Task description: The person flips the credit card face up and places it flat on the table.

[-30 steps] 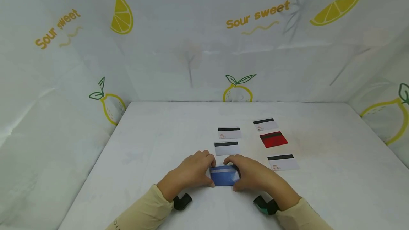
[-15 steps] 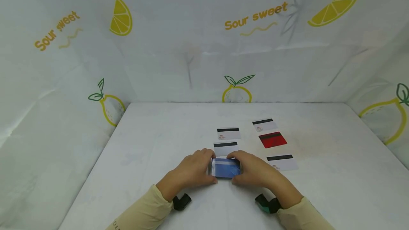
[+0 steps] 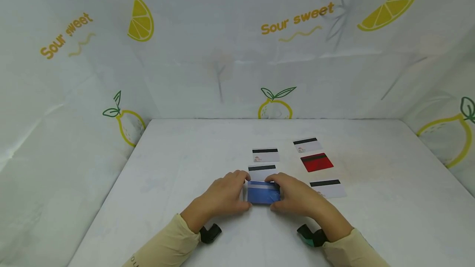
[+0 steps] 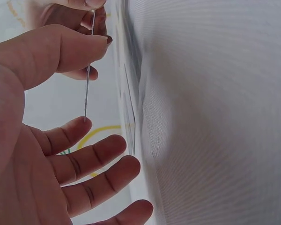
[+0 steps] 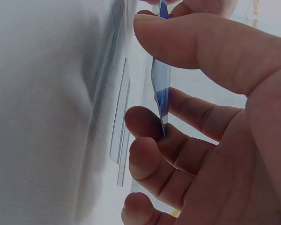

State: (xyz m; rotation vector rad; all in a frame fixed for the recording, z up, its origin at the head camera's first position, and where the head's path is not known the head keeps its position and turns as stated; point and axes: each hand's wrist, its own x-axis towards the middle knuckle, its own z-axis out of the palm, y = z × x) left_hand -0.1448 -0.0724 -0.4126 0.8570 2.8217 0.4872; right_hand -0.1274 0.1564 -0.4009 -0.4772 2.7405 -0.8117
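Note:
A blue card (image 3: 262,195) with a pale stripe along its far side is held between both hands in the head view. My left hand (image 3: 227,196) pinches its left end, thumb at the near edge and index finger at the far edge. At the right end my right hand (image 3: 296,196) grips it the same way. In the left wrist view the card (image 4: 87,93) stands edge-on as a thin line, apart from the tabletop. The right wrist view has the card (image 5: 161,84) between thumb and fingers, its blue face seen at a steep slant.
Just beyond the hands lies a white card (image 3: 262,169) with a black stripe, with another white card (image 3: 266,155) behind it. To the right are a white card (image 3: 308,145), a red card (image 3: 317,163) and a white card (image 3: 329,190). All lie on the white table (image 3: 167,168).
Both hands have moved the blue card slightly up and away, nearer the striped white card behind it. The other cards have stayed in place.

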